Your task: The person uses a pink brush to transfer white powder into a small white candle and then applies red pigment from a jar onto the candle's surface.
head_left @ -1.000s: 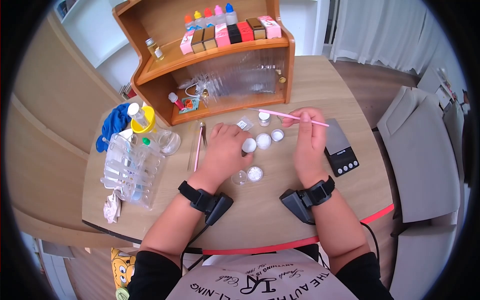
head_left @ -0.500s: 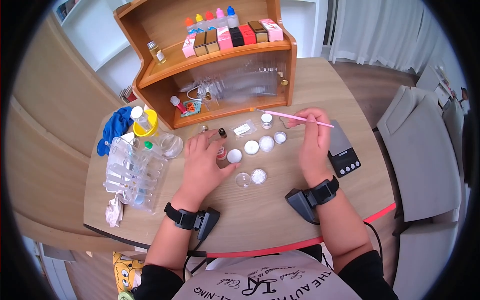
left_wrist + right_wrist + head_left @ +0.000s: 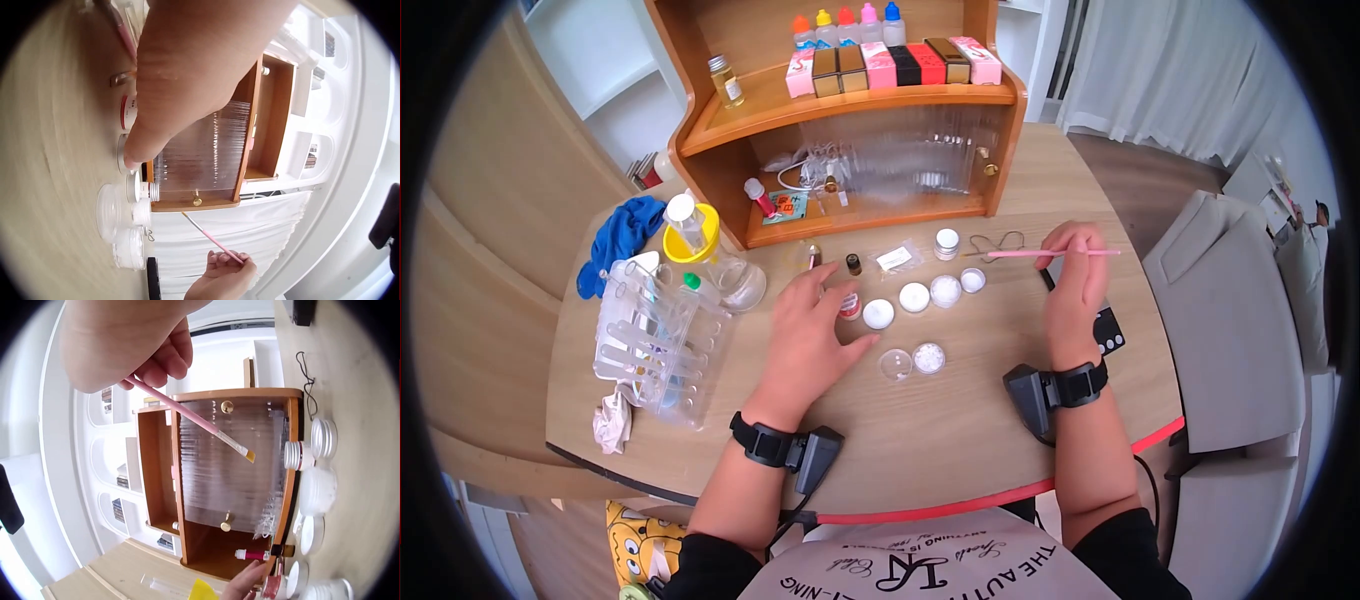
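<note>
Right of centre in the head view, pinching a pink brush [image 3: 1015, 254] in the right hand [image 3: 1075, 300]; left of centre, holding the left hand [image 3: 802, 335] loosely spread beside a red-labelled jar [image 3: 851, 308].

We see a slim brush [image 3: 189, 414] with a pink handle, a silvery ferrule and a flat tip of orange-yellow bristles. It is pinched in the fingers of the right hand [image 3: 1075, 300], raised above the worktop [image 3: 960, 430], nearly level in the head view with its bristles to the left. Beside the left hand [image 3: 805, 345] we find a small red-and-white jar [image 3: 851, 308], partly hidden. Next to it stands a round white-topped jar [image 3: 878, 314]; whether the thumb touches it, we cannot tell.
</note>
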Available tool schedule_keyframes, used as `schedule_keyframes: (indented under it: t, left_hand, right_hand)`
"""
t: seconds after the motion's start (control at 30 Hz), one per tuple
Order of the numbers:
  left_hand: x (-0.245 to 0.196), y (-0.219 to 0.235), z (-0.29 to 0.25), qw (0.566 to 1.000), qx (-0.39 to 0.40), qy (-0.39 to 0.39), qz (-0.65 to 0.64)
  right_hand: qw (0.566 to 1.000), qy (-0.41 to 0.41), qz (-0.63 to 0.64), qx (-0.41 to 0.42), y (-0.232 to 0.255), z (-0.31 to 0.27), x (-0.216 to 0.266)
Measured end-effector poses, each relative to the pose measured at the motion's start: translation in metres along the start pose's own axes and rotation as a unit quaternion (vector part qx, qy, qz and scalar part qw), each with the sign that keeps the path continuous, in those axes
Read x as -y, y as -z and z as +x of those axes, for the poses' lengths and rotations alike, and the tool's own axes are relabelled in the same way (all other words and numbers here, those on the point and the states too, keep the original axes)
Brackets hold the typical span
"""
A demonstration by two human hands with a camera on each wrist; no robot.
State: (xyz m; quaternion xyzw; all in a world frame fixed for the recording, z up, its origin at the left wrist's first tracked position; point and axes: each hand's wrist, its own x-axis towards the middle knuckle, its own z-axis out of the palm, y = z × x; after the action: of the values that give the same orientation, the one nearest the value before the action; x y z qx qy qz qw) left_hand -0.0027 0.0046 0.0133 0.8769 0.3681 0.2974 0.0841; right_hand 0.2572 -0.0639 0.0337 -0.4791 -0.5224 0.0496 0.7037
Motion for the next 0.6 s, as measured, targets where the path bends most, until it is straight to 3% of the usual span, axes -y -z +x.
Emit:
schedule_keyframes:
  t: [0.2, 0.4, 0.6]
  left_hand:
    - [-0.003, -0.009, 0.007, 1.000, 0.002, -0.024, 0.015]
    - [-0.001, -0.012, 0.009, 0.997, -0.004, -0.055, 0.049]
    - [-0.004, -0.008, 0.009, 0.998, 0.021, -0.033, 0.043]
  right_hand:
    - [0.993, 0.011, 0.013, 0.114, -0.017, -0.014, 0.012]
    - [0.994, -0.002, 0.029, 0.105, -0.020, -0.017, 0.015]
    - [0.994, 0.011, 0.019, 0.110, -0.020, -0.018, 0.012]
